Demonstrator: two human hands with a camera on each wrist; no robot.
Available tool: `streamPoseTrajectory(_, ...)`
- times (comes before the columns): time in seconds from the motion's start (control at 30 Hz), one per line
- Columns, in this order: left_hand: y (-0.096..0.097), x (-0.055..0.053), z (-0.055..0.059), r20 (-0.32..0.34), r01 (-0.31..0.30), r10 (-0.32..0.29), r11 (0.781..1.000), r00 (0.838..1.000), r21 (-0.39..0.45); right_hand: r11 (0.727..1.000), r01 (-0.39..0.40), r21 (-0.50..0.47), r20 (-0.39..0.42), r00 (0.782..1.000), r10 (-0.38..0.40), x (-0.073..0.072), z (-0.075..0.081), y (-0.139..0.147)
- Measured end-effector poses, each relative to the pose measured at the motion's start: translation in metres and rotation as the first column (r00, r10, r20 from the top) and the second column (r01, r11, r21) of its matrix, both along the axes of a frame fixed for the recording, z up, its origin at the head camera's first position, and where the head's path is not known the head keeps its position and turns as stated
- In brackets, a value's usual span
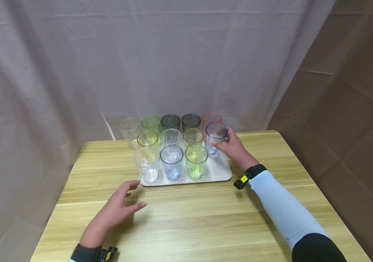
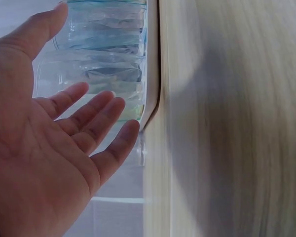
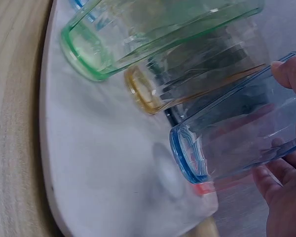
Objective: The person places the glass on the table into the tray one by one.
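Observation:
My right hand [image 1: 237,148] grips a clear blue drinking glass [image 1: 216,137] by its side, thumb on one side and fingers round the other. In the right wrist view the glass's thick blue base [image 3: 187,155] is over the white tray [image 3: 103,158]; whether it touches is hard to tell. A green glass [image 1: 196,163] and an amber-rimmed glass [image 1: 193,136] stand left of it, a red-rimmed glass [image 1: 211,118] behind. My left hand [image 1: 116,209] holds nothing, its fingers spread and loosely bent above the table, near the tray's front left corner and a clear glass [image 1: 148,165].
More glasses stand on the tray in rows: a light blue one [image 1: 172,163], a yellow-rimmed one [image 1: 148,139] and two dark grey ones [image 1: 191,122]. At the back left a clear glass [image 1: 130,131] stands beside them. Grey cloth [image 1: 173,65] hangs behind the wooden table [image 1: 186,225].

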State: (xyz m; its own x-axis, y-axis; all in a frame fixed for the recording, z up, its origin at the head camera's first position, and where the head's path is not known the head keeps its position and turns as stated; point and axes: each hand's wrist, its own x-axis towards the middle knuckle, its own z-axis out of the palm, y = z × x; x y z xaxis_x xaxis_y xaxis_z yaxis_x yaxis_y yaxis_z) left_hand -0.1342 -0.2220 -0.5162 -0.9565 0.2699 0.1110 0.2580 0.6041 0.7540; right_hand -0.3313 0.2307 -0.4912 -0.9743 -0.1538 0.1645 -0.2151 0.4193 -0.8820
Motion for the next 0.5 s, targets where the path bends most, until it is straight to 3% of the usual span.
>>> streamPoseTrajectory(0.27, -0.001, -0.001, -0.002, 0.006, 0.003, -0.003, 1.0, 1.0, 0.007, 1.0, -0.004, -0.008, 0.03, 1.0, 0.004, -0.006, -0.014, -0.003)
streamPoseTrajectory(0.5, -0.002, 0.001, -0.002, 0.002, -0.01, 0.01, 1.0, 1.0, -0.001, 1.0, 0.016, 0.018, 0.024, 1.0, -0.016, -0.005, -0.018, -0.003)
